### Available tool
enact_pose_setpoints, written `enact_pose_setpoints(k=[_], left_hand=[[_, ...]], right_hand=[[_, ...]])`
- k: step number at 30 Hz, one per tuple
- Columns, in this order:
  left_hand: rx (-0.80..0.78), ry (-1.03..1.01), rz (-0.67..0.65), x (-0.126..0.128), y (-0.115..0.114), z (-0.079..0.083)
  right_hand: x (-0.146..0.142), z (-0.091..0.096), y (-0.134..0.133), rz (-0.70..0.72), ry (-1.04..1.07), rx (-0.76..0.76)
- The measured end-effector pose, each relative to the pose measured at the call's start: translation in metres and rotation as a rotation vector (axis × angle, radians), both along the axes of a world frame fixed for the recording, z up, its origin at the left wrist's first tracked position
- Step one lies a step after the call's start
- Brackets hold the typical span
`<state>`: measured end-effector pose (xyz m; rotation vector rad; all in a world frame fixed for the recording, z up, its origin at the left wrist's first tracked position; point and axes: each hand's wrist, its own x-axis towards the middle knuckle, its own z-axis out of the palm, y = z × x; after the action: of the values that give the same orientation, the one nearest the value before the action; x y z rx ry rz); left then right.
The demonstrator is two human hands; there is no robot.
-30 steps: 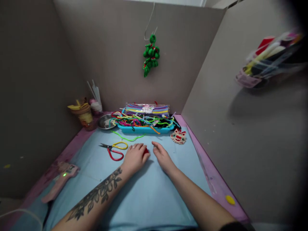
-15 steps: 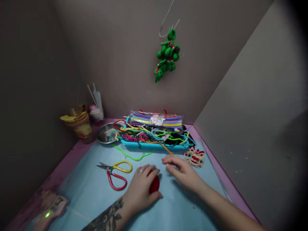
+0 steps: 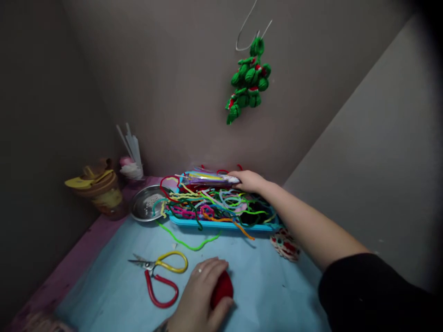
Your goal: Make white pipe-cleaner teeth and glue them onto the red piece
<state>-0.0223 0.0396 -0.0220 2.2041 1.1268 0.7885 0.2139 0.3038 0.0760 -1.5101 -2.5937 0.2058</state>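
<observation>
My left hand curves around a red rounded object on the blue table cover; its exact kind is partly hidden by the fingers. At the back, my right hand reaches over the tray and grips the right end of a clear plastic pack of pipe cleaners. The pack is tilted, showing mostly its edge. Below it, a blue tray is heaped with loose pipe cleaners in many colours. Left of my left hand lie scissors with one yellow and one red handle, blades apart.
A metal dish with small white bits stands left of the tray. Behind it are a brown-and-yellow pot and a cup with white sticks. A cream-and-red crafted face lies under my right forearm. A green ornament hangs above.
My right hand has moved from above the table up to the tray and taken hold of the pack, tilting it. My left hand stays on the red object. The view has shifted slightly.
</observation>
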Motion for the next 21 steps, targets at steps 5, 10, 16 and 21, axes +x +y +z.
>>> enact_pose_setpoints(k=[5, 10, 16, 21], left_hand=[[-0.061, -0.030, 0.024, 0.001, 0.001, -0.005], [-0.084, -0.070, 0.074, 0.000, 0.003, -0.008], [-0.102, -0.097, 0.116, 0.001, 0.003, -0.007], [-0.079, -0.119, 0.123, 0.001, 0.002, -0.004]], right_hand=[[0.020, 0.034, 0.022, -0.119, 0.233, 0.066], [0.034, 0.058, 0.018, -0.117, 0.363, -0.139], [0.025, 0.047, -0.011, -0.036, 0.572, -0.518], [0.018, 0.045, -0.026, 0.008, 0.647, -0.523]])
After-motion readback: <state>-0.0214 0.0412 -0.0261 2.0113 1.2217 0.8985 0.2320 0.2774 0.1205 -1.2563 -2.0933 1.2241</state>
